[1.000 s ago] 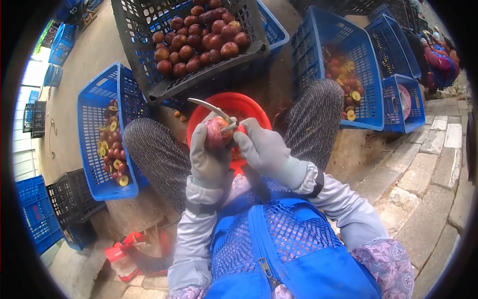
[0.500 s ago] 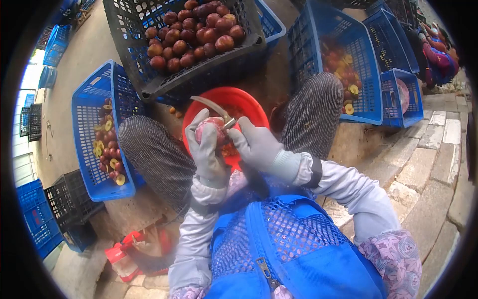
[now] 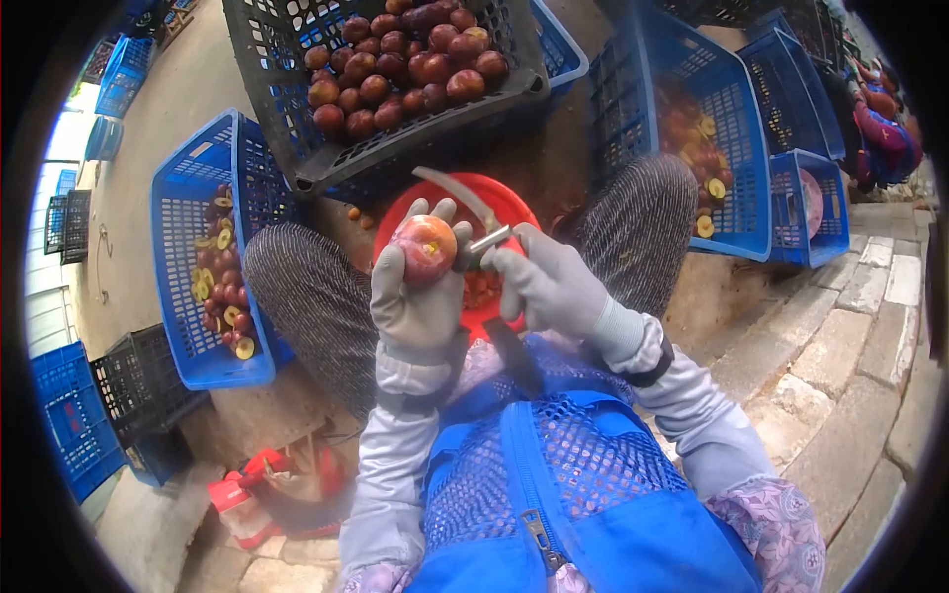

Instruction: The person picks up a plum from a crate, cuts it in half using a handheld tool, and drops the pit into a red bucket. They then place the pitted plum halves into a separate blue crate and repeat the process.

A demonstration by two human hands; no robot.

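In front of my lap, my left hand (image 3: 410,311), in a grey glove, cups a reddish-purple plum (image 3: 425,249) with its fingers around the sides. My gloved right hand (image 3: 556,287) grips a curved knife (image 3: 458,191) by the metal end near its handle. The blade points up and to the left, behind the plum and apart from it. Below both hands, a red basin (image 3: 510,201) between my knees contains reddish pieces, partly hidden by the gloves.
A black crate (image 3: 425,123) of whole plums stands ahead. Blue crates at left (image 3: 229,374) and right (image 3: 743,242) hold cut plums. A red-and-white bag (image 3: 242,509) lies at lower left. Another person (image 3: 885,124) is at far right, near stacked crates.
The knife has moved away from the plum to the right with my right hand. My left hand has turned the plum, so more of its surface shows. The view has shifted slightly.
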